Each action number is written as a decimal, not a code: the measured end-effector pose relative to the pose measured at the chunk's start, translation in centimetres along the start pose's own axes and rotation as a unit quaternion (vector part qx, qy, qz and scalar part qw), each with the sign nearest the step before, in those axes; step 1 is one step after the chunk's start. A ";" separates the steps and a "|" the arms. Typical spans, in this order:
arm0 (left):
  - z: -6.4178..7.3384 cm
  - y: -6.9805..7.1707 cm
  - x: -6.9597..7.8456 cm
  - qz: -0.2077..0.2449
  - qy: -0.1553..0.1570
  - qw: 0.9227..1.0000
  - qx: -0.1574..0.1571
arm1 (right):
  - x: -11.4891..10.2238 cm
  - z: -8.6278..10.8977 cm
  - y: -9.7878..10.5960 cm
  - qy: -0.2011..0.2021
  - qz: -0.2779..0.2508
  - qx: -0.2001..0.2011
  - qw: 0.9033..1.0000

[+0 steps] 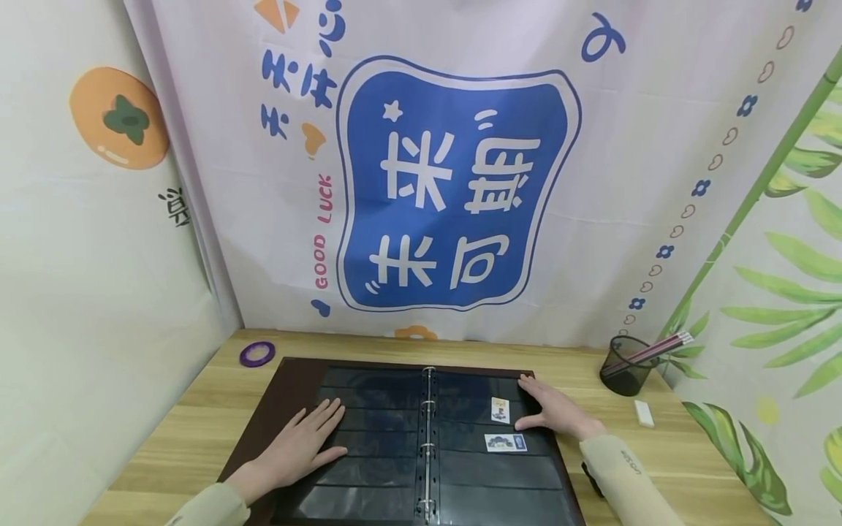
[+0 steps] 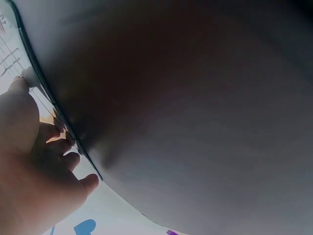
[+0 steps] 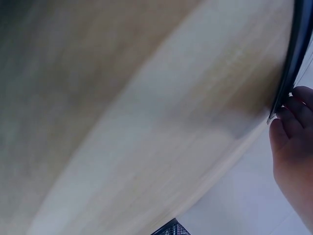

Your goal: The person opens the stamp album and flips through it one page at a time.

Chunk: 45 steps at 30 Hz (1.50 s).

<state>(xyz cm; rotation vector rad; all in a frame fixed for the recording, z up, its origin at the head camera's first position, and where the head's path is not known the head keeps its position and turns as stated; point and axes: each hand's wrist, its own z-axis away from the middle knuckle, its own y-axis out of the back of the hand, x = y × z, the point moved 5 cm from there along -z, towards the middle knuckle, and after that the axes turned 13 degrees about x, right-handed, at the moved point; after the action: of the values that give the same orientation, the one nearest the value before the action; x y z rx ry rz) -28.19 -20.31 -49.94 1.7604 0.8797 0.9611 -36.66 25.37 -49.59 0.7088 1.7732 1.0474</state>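
A ring-bound stamp album [image 1: 375,504] with black pocket pages lies open on the table, its metal rings [image 1: 428,446] down the middle. On the right page sit two stamps: a small upright one [image 1: 500,410] and a wider blue-and-white one [image 1: 505,443]. My left hand [image 1: 299,446] rests on the left page with fingers extended and thumb spread. At the upper right edge of the right page, my right hand [image 1: 559,411] touches the page, its thumb and fingers apart beside the stamps. Both wrist views show fingers along a dark page edge.
A purple tape roll [image 1: 257,354] lies at the table's back left. A black mesh pen cup [image 1: 625,369] with pencils stands at the back right, a white eraser [image 1: 644,413] in front of it. Something black [image 1: 591,480] is partly hidden by the right sleeve. Printed cloth hangs behind.
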 end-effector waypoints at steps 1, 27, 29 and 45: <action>0.0 0.0 0.0 0.001 0.000 1.000 0.001 | 0.0 0.0 0.0 0.000 -0.001 0.002 1.000; 0.1 0.4 0.3 0.009 -0.008 1.000 0.010 | 0.3 -0.2 -0.2 0.005 -0.003 0.038 0.999; 0.1 0.5 0.4 0.010 -0.008 1.000 0.005 | 0.3 -0.1 0.0 0.014 0.003 0.049 0.999; 0.0 0.3 0.2 0.019 -0.006 1.000 0.003 | -0.8 -0.1 1.6 0.001 -0.032 0.079 0.996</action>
<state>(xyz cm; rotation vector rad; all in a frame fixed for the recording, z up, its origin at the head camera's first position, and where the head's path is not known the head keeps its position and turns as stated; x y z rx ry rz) -28.03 -20.21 -49.67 1.7921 0.8449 0.9726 -36.36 25.47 -47.83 0.7418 1.8832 0.8724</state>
